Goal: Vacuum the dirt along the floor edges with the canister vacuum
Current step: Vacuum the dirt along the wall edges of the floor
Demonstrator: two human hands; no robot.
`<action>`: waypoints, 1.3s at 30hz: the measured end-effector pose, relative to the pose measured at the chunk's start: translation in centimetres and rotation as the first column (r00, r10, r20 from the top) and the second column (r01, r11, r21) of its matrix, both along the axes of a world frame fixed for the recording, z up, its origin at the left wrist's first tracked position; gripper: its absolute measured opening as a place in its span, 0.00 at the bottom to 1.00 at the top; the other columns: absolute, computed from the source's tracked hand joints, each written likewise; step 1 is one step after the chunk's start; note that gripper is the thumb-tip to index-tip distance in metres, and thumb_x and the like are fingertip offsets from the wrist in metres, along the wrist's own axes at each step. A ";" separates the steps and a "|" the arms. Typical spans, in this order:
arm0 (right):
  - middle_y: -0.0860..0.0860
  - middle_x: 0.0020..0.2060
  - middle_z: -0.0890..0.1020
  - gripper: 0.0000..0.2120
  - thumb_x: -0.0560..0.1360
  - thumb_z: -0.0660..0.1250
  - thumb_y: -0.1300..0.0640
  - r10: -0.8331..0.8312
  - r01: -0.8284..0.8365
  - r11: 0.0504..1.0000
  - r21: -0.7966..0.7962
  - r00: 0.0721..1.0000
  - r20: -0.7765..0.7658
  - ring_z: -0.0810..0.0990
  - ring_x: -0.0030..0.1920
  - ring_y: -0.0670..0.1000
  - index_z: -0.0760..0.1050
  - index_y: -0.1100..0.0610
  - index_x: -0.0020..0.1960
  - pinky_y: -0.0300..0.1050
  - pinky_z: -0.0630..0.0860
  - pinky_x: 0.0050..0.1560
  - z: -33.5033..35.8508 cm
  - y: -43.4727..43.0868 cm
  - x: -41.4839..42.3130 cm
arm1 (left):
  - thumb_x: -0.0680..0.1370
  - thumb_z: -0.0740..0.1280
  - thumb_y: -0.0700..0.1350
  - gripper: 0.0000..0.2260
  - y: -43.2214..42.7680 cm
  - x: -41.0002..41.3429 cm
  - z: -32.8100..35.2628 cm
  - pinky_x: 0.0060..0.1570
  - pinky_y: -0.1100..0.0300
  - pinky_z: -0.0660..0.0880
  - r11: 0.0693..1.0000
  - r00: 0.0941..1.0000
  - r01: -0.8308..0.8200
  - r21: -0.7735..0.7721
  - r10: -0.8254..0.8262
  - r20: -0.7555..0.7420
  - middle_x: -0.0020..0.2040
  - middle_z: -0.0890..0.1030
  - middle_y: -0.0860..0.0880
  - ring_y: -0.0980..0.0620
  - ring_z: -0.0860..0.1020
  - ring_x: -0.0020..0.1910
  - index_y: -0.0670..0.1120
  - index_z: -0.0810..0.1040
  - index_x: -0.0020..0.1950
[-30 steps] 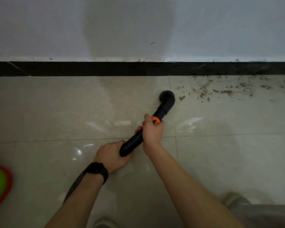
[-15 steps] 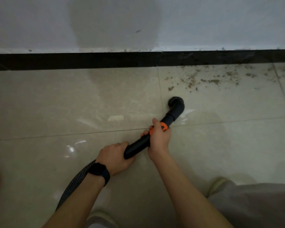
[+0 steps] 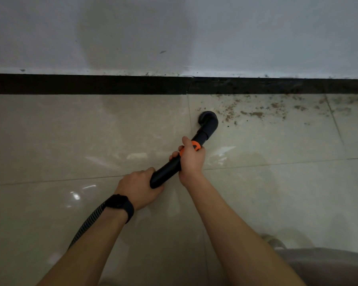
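Observation:
A black vacuum wand [image 3: 167, 172] with an orange ring slants up and to the right across the pale floor tiles. Its round black nozzle [image 3: 209, 119] sits on the floor at the left end of a band of brown dirt [image 3: 256, 113] lying along the black skirting [image 3: 112, 84]. My right hand [image 3: 191, 159] grips the wand at the orange ring. My left hand [image 3: 137, 187], with a black watch on the wrist, grips the wand's lower end. The ribbed hose [image 3: 87, 223] runs down and left under my left forearm.
A white wall [image 3: 174, 34] rises above the skirting, with specks of dirt on its lower edge. My grey trouser leg [image 3: 329, 267] and a shoe [image 3: 274, 242] show at the bottom right. Glossy floor tiles [image 3: 50, 141] stretch to the left.
The nozzle has moved up from the tile's middle towards the skirting, reaching the left end of the dirt band. Both hands keep their grip on the wand.

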State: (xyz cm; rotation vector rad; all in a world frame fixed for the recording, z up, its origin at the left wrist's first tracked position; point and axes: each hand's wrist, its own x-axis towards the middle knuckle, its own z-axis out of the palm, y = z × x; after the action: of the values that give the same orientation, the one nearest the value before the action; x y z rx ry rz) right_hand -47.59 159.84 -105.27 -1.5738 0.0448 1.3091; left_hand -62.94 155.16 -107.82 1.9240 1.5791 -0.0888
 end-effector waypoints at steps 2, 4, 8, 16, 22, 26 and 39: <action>0.54 0.34 0.72 0.11 0.80 0.69 0.60 0.010 -0.010 1.000 0.009 1.000 -0.004 0.72 0.24 0.50 0.66 0.56 0.53 0.45 0.76 0.28 0.0 0.5 0.3 | 0.73 0.63 0.61 0.13 0.4 0.3 0.0 0.27 0.61 0.65 1.000 1.000 -0.012 0.007 0.012 0.002 0.32 0.74 0.55 0.56 0.72 0.29 0.56 0.63 0.38; 0.53 0.33 0.72 0.11 0.80 0.69 0.60 0.023 -0.023 1.000 0.017 1.000 -0.009 0.72 0.24 0.49 0.66 0.56 0.54 0.45 0.76 0.28 -0.1 1.0 0.5 | 0.74 0.63 0.61 0.13 0.7 0.6 0.0 0.27 0.61 0.65 1.000 1.000 -0.027 0.013 0.027 0.004 0.32 0.74 0.55 0.55 0.72 0.29 0.56 0.63 0.38; 0.53 0.32 0.72 0.10 0.80 0.69 0.60 0.055 -0.054 0.998 0.033 0.998 -0.007 0.72 0.24 0.49 0.66 0.56 0.53 0.44 0.76 0.28 -0.3 2.0 0.5 | 0.74 0.62 0.62 0.13 1.2 0.7 0.0 0.29 0.60 0.69 0.997 0.998 -0.069 0.017 0.069 0.014 0.32 0.74 0.54 0.54 0.74 0.29 0.55 0.65 0.39; 0.54 0.36 0.74 0.11 0.79 0.69 0.58 0.113 -0.114 0.993 0.027 0.993 0.014 0.74 0.25 0.49 0.67 0.55 0.54 0.46 0.78 0.30 -0.7 3.6 -0.3 | 0.75 0.64 0.61 0.13 1.9 0.2 -0.4 0.32 0.58 0.76 0.989 0.987 -0.149 0.020 0.148 0.060 0.32 0.76 0.54 0.53 0.76 0.29 0.55 0.66 0.39; 0.54 0.36 0.75 0.10 0.79 0.69 0.57 0.120 -0.120 0.993 0.021 0.993 0.020 0.74 0.25 0.49 0.67 0.55 0.53 0.46 0.78 0.31 -0.7 4.6 0.6 | 0.75 0.63 0.61 0.12 3.2 0.9 -0.5 0.31 0.60 0.73 0.992 0.992 -0.124 0.036 0.123 0.030 0.33 0.75 0.55 0.53 0.75 0.30 0.55 0.67 0.40; 0.53 0.34 0.74 0.10 0.79 0.69 0.58 0.120 -0.122 0.992 0.031 0.992 0.044 0.74 0.24 0.49 0.68 0.56 0.54 0.45 0.78 0.29 -0.6 6.1 2.2 | 0.75 0.63 0.60 0.12 4.5 2.7 -0.4 0.30 0.60 0.72 0.993 0.993 -0.112 0.045 0.110 0.045 0.33 0.75 0.55 0.54 0.73 0.30 0.55 0.66 0.39; 0.55 0.37 0.76 0.12 0.77 0.70 0.59 0.179 -0.180 0.983 0.029 0.984 0.012 0.75 0.23 0.49 0.67 0.54 0.54 0.46 0.79 0.29 -1.2 7.0 -2.1 | 0.75 0.63 0.63 0.12 4.1 -0.9 -0.2 0.29 0.62 0.69 0.966 0.964 -0.260 -0.009 0.260 0.052 0.34 0.78 0.55 0.56 0.76 0.31 0.56 0.71 0.42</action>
State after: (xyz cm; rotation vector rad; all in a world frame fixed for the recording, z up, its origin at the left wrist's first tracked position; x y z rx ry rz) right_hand -49.67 166.86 -106.51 -1.5870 -0.1246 1.4353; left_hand -63.83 159.25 -107.99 1.6860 1.7792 0.0704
